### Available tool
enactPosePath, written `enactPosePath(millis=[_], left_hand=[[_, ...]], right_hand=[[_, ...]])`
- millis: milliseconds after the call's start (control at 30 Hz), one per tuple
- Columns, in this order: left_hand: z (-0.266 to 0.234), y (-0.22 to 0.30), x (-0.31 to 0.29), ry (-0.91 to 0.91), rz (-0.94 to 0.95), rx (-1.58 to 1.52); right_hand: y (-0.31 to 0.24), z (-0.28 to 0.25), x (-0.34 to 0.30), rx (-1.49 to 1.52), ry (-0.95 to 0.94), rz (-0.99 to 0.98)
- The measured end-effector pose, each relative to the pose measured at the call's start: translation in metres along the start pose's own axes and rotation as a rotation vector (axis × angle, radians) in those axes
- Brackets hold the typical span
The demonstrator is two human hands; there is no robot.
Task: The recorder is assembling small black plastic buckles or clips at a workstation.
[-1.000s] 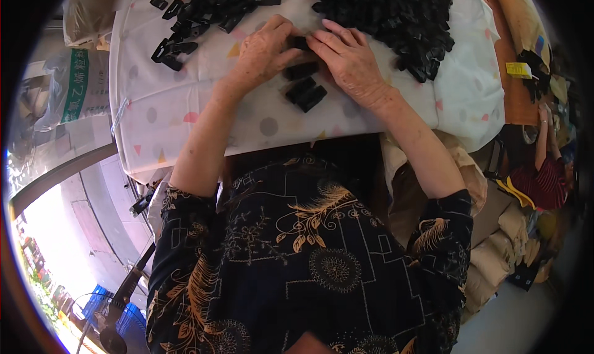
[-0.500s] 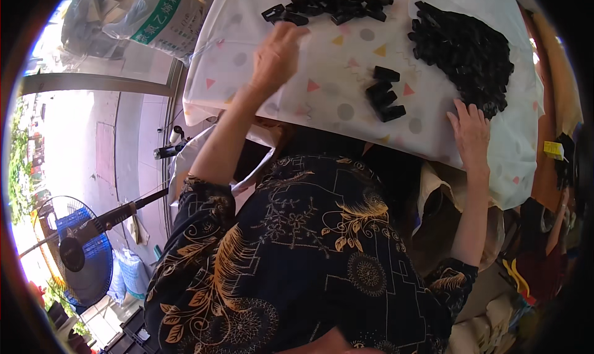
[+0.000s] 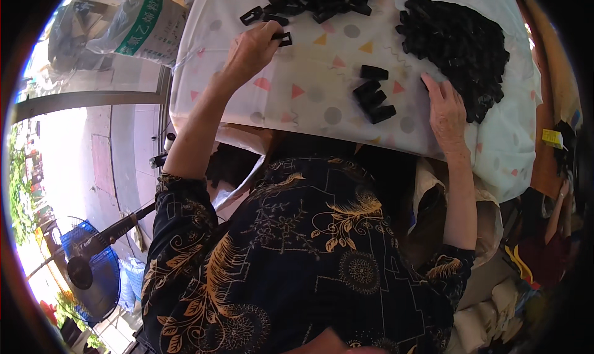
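Note:
Pinched in my left hand (image 3: pixel 252 48) is a black plastic frame-shaped piece (image 3: pixel 285 39) with an opening in it, just above the tablecloth. Beyond that hand lies a loose heap of similar black pieces (image 3: pixel 322 0), some showing openings. My right hand (image 3: pixel 448 111) is beside the near left edge of a larger, denser pile of black pieces (image 3: pixel 458 42). A dark bit of a small black piece shows at its thumb and fingertips; most of it is hidden. Between my hands, several black blocks (image 3: pixel 374 94) form a short, uneven row.
A pale tablecloth (image 3: pixel 333 115) with coloured triangles and dots covers the table. Plastic sacks (image 3: pixel 145 26) stand past its left edge. At lower left is a standing fan (image 3: pixel 80 270). Part of another person (image 3: pixel 550 249) shows at the far right.
My left hand now has a black frame piece drawn slightly out from the loose heap. My right hand has moved left, away from the dense pile, with something dark at its fingertips.

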State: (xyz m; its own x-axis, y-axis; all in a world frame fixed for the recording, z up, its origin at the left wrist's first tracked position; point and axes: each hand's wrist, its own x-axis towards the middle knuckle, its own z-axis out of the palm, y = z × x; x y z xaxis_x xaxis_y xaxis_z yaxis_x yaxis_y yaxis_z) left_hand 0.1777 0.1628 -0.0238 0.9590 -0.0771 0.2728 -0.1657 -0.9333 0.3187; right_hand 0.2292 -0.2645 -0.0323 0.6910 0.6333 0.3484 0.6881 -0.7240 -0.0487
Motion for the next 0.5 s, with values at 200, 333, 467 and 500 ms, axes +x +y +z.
enactPosePath(millis=[200,333,467,500], left_hand=[[0.042,0.086,0.051,0.000,0.054,-0.300],[0.053,0.120,0.074,-0.224,-0.111,-0.410],[0.049,0.121,0.077,-0.159,0.033,-0.237],[0.048,0.119,0.078,-0.084,0.144,-0.233]], right_hand=[[-0.003,-0.005,0.005,0.170,0.035,0.110],[-0.009,-0.011,0.004,0.224,0.033,0.144],[-0.011,-0.015,0.003,0.245,0.102,0.137],[-0.011,-0.014,0.002,0.244,0.100,0.136]])
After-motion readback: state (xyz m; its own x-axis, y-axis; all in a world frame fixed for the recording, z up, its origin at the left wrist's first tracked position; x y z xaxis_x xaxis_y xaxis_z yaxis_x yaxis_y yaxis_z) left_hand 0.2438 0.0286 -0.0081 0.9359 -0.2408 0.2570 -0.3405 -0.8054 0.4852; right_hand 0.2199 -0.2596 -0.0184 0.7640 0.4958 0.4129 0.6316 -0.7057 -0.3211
